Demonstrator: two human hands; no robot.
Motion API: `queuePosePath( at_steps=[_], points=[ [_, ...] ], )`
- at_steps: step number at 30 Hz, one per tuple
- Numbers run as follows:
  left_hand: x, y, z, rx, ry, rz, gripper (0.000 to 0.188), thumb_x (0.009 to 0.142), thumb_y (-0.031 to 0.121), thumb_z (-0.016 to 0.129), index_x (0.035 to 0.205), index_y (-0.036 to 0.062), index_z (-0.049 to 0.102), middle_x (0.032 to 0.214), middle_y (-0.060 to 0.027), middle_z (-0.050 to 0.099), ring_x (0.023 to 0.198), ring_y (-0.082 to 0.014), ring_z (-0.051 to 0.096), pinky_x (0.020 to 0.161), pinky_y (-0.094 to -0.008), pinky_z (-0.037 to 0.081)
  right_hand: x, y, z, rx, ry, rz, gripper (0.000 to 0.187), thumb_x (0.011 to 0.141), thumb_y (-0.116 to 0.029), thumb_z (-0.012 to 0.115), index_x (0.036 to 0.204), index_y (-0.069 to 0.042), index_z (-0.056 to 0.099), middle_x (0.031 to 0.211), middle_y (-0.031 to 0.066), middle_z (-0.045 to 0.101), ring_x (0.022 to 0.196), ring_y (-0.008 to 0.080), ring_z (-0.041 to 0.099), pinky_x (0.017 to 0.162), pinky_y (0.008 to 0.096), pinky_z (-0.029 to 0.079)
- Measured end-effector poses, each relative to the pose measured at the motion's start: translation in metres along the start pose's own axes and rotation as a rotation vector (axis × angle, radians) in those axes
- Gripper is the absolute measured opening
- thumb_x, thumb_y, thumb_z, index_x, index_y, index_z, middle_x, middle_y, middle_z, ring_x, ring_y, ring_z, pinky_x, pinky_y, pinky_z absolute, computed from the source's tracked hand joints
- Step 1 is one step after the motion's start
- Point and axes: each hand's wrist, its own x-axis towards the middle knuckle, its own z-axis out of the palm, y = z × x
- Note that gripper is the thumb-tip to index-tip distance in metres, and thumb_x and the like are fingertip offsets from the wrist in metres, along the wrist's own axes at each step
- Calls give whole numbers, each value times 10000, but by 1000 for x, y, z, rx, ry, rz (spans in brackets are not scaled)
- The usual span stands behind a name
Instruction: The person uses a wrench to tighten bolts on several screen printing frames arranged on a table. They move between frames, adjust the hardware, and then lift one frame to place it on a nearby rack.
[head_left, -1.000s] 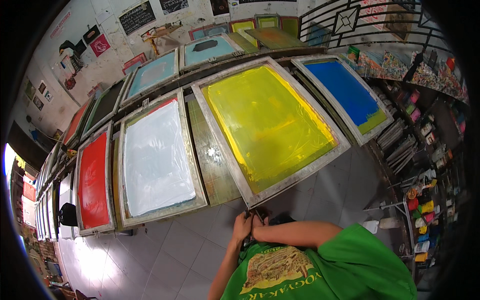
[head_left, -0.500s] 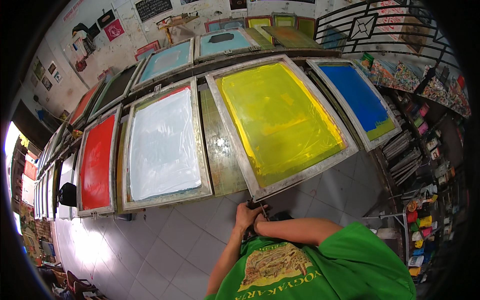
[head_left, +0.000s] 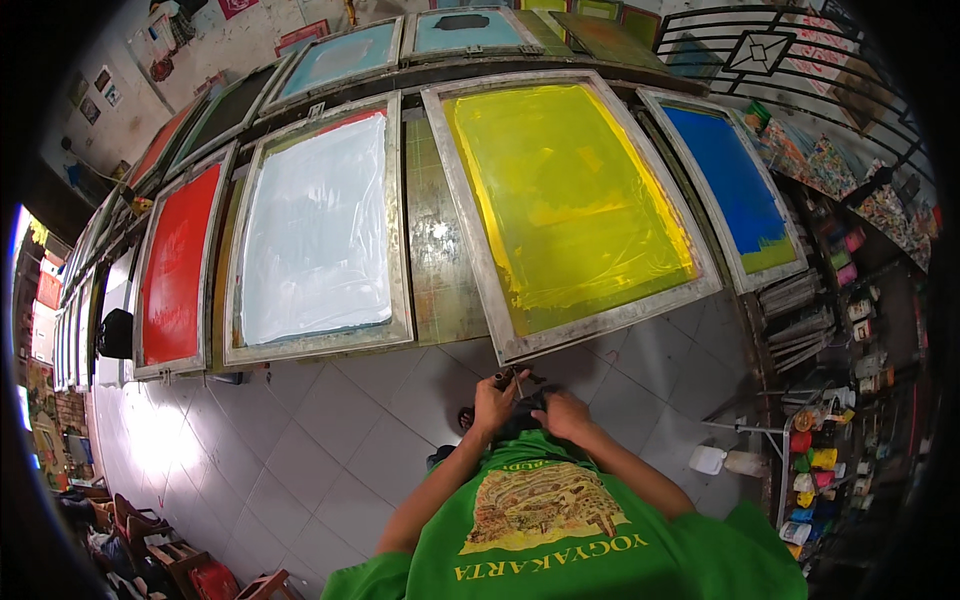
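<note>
My left hand (head_left: 493,402) is closed around a small dark metal piece (head_left: 508,378) with a thin rod, whose kind I cannot make out. It is just below the near left corner of a screen-printing frame (head_left: 560,341) coated with yellow ink (head_left: 570,200). To its right, my right hand (head_left: 563,414) is in front of my body with curled fingers. Whatever those fingers hold, if anything, is hidden against the dark area beside them. The two hands are apart.
Left of the yellow frame are a white-inked screen (head_left: 315,230) and a red-inked screen (head_left: 182,265). A blue-inked screen (head_left: 725,180) lies to the right. Ink-stained containers (head_left: 822,458) crowd a rack at the right. A white jug (head_left: 708,459) stands on the tiled floor (head_left: 330,430).
My right hand has drawn away from my left and moved rightward. My view has tilted down, so the screens appear higher. The left hand keeps the metal piece.
</note>
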Motion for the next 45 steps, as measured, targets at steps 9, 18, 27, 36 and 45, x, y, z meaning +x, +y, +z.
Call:
queuePosePath(
  at_steps=[9,18,27,36,45],
  points=[
    [6,-11,5,-257,-123,-133,441,1023,351,692,703,75,565,635,65,456,607,-50,379,535,-281,309,18,24,-3,1654,76,95,495,1045,-332,600,1343,53,508,1209,196,647,1049,331,706,844,421,594],
    [-10,-1,-17,-326,74,-94,385,1082,333,584,1117,-11,754,636,22,609,580,-51,502,555,-238,397,1,7,-41,1513,413,-101,214,967,-179,757,1021,-23,621,963,53,668,778,141,677,636,282,573],
    [-37,33,-71,-259,140,-55,459,1111,366,506,1301,-11,685,546,53,413,502,-41,383,493,-248,315,-31,-88,-81,236,669,-977,181,846,-100,747,1012,-58,686,909,69,665,760,234,718,623,342,588],
    [-62,4,-109,-218,503,-57,445,1110,356,510,1221,-21,717,572,49,423,516,-48,395,504,-260,317,51,-122,38,-382,323,-477,242,781,-181,711,937,0,746,887,170,716,728,285,743,507,368,567],
    [-78,2,-106,-178,386,-118,450,1107,366,514,1246,-10,718,568,53,431,523,-49,390,508,-267,327,72,-63,66,-798,549,-233,458,868,-161,620,1291,9,666,1253,269,659,1205,435,622,923,474,543]
  ],
)
